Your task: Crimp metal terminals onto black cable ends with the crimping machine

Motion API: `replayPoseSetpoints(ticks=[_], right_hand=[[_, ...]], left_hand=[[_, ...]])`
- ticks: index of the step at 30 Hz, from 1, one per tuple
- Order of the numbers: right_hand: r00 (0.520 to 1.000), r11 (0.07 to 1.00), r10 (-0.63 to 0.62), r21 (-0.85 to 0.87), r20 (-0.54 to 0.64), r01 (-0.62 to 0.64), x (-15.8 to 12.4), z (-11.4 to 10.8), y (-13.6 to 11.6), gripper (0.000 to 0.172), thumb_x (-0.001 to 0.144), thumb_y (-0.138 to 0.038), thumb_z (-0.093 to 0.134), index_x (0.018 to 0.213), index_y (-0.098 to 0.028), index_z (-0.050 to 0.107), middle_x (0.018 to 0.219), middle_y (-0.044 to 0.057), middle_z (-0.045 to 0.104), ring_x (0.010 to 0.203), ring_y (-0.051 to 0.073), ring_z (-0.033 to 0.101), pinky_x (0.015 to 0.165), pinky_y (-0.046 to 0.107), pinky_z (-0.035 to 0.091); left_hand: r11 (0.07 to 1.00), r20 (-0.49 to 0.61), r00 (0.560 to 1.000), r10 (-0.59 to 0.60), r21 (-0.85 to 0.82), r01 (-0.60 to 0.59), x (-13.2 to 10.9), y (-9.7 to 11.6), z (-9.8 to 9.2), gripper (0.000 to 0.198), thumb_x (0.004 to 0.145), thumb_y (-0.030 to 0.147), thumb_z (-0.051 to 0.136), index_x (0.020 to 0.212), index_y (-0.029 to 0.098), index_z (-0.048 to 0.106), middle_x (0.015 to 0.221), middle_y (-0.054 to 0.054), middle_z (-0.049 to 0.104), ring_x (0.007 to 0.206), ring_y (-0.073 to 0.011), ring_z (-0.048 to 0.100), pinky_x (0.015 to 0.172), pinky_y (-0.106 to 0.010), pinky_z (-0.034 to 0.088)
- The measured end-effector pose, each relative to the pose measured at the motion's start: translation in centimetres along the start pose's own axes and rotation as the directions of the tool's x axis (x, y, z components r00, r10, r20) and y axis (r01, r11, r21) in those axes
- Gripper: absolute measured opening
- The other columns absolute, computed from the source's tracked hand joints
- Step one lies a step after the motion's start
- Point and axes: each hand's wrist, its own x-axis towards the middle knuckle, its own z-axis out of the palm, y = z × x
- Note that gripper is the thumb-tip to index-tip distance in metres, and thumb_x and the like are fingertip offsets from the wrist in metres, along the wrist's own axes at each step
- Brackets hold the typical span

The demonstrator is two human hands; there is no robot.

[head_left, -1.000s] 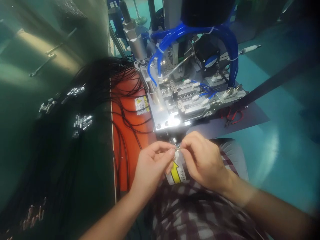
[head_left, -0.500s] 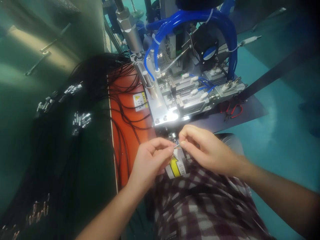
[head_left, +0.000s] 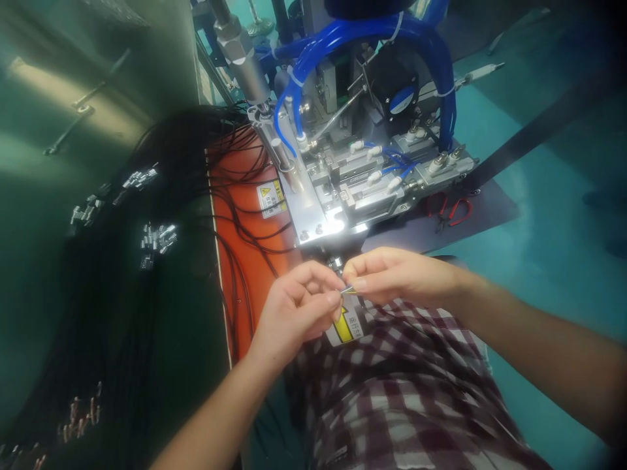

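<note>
Thin wires [head_left: 347,290], one bluish-white and one yellowish, span the small gap between my two hands in front of the machine. My left hand [head_left: 306,307] pinches them between thumb and forefinger from the left. From the right, my right hand [head_left: 392,274] is closed on their other end with thumb and index finger. The tips inside the fingers are hidden. Just beyond the fingertips is a small metal fitting [head_left: 336,263] at the front of the machine. Under the hands shows a white label with a yellow arrow [head_left: 344,326].
The metal machine [head_left: 313,219] with blue air hoses [head_left: 362,29] stands ahead. Black cables [head_left: 230,196] cross the orange plate [head_left: 249,261] at left; bundles with silvery ends [head_left: 157,241] lie beyond it. Red-handled pliers [head_left: 458,212] rest on a grey surface at right.
My right hand has turned flatter, its wrist higher, and its fingers sit slightly further left. My left hand has barely moved. The whole view has shifted a little.
</note>
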Motion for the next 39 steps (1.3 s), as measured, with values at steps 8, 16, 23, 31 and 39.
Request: replayPoseSetpoints(ticks=[8,16,23,31,39], right_hand=[[0.983,0.980,0.061,0.177,0.170,-0.092,1.0,-0.5,-0.1,0.020,0.081,-0.024,0.065,0.068,-0.012,0.055,0.048,-0.010,0.033,0.043,0.003,0.018,0.044,0.024,0.008],[0.973,0.900,0.027,0.419,0.230,-0.124,1.4,0.4,1.3,0.015,0.079,-0.020,0.065,0.072,-0.008,0.060,0.061,-0.006,0.042,0.041,0.000,0.016,0.042,0.022,0.005],[0.998,0.958,-0.059,0.281,-0.001,0.057,0.8,1.1,1.4,0.024,0.078,-0.033,0.069,0.073,-0.012,0.057,0.058,-0.007,0.038,0.048,0.005,0.017,0.046,0.024,0.010],[0.980,0.995,-0.083,0.033,-0.179,0.091,-0.1,1.0,1.1,0.031,0.082,-0.044,0.066,0.077,-0.014,0.056,0.056,-0.008,0.033,0.050,0.006,0.021,0.047,0.023,0.013],[0.885,0.981,-0.193,-0.079,-0.424,0.176,-0.7,2.6,2.9,0.024,0.082,-0.039,0.068,0.086,-0.016,0.064,0.058,-0.006,0.044,0.048,0.007,0.027,0.044,0.022,0.020]], left_hand=[[0.999,0.122,0.991,0.049,-0.021,-0.047,0.0,0.0,-0.5,0.019,0.084,0.025,0.064,0.099,0.021,0.054,0.061,0.001,0.062,0.040,-0.0041,0.030,0.044,-0.018,0.025],[0.991,0.132,0.985,0.107,-0.098,-0.095,0.0,-0.4,-0.7,0.014,0.089,0.024,0.060,0.101,0.022,0.053,0.066,0.001,0.062,0.042,-0.0034,0.030,0.042,-0.017,0.019],[0.996,0.094,0.992,0.081,-0.035,-0.078,-0.1,-0.3,-0.6,0.018,0.088,0.028,0.061,0.101,0.020,0.051,0.065,0.002,0.059,0.041,-0.0030,0.030,0.040,-0.016,0.017],[0.994,0.077,0.991,0.105,0.002,-0.106,-0.2,-0.4,-0.4,0.014,0.091,0.025,0.058,0.102,0.021,0.051,0.067,0.003,0.058,0.045,-0.0029,0.035,0.042,-0.015,0.023],[0.993,0.031,0.992,0.119,0.017,-0.120,-0.3,-0.5,-0.1,0.012,0.090,0.024,0.059,0.100,0.021,0.052,0.068,0.003,0.058,0.049,-0.0039,0.042,0.045,-0.014,0.029]])
